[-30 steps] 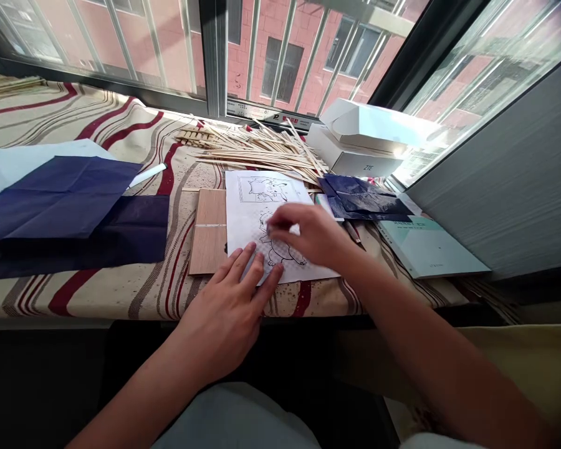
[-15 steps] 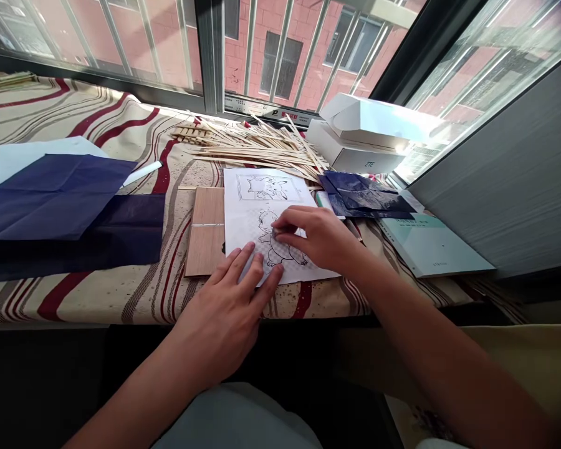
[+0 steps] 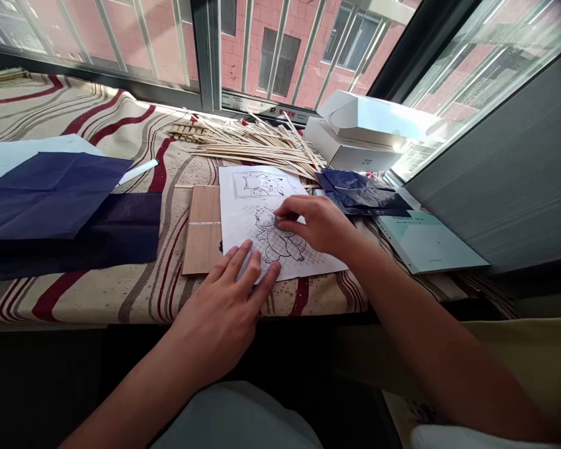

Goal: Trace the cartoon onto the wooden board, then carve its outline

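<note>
A white sheet with a line drawing of a cartoon creature (image 3: 257, 218) lies on a thin wooden board (image 3: 203, 227) near the front edge of the cloth-covered sill. My left hand (image 3: 224, 305) lies flat with fingers stretched out, its fingertips pressing the sheet's near corner. My right hand (image 3: 318, 224) rests on the drawing with thumb and fingers pinched together over the creature's head; what they hold is too small to make out.
Dark blue carbon papers (image 3: 51, 199) lie at the left, more (image 3: 362, 193) at the right. A heap of thin wooden sticks (image 3: 252, 143) sits behind the sheet. A white box (image 3: 359, 137) and a pale green booklet (image 3: 425, 240) are at the right. Window bars (image 3: 206, 56) run behind.
My right hand has settled from a blurred move onto the drawing and pinched over the creature's head. The left hand stays flat on the sheet's corner.
</note>
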The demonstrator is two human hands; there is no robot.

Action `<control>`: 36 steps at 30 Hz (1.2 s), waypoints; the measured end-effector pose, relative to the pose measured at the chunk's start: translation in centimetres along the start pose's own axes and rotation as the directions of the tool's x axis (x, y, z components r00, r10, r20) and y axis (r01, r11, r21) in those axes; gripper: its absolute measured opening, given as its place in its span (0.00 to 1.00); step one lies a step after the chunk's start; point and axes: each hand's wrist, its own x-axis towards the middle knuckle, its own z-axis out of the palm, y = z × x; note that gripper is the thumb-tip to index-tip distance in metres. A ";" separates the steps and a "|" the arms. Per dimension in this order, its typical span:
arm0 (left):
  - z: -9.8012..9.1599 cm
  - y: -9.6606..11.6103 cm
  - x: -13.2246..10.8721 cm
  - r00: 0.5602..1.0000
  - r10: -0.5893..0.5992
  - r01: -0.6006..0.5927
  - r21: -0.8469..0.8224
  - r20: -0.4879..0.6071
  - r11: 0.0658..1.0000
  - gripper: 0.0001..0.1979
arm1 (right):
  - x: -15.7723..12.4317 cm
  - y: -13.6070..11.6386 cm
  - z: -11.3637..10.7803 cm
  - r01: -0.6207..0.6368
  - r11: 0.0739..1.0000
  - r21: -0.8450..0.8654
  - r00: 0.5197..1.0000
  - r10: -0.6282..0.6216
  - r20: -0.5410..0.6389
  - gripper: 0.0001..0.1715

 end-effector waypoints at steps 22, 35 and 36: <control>0.1 -0.2 -0.1 1.000 -0.008 0.009 -0.026 0.025 1.000 0.38 | -2.2 -3.5 0.7 0.086 0.992 0.094 0.996 -0.083 -0.034 0.03; 0.1 0.2 0.1 1.000 -0.008 0.008 -0.007 -0.005 1.000 0.34 | -4.4 -4.6 1.3 0.044 0.999 -0.019 0.996 -0.045 -0.083 0.04; 0.1 0.2 0.0 1.000 -0.009 0.009 -0.008 -0.005 1.000 0.33 | -4.7 -4.7 1.2 0.044 0.999 -0.009 0.995 -0.045 -0.087 0.05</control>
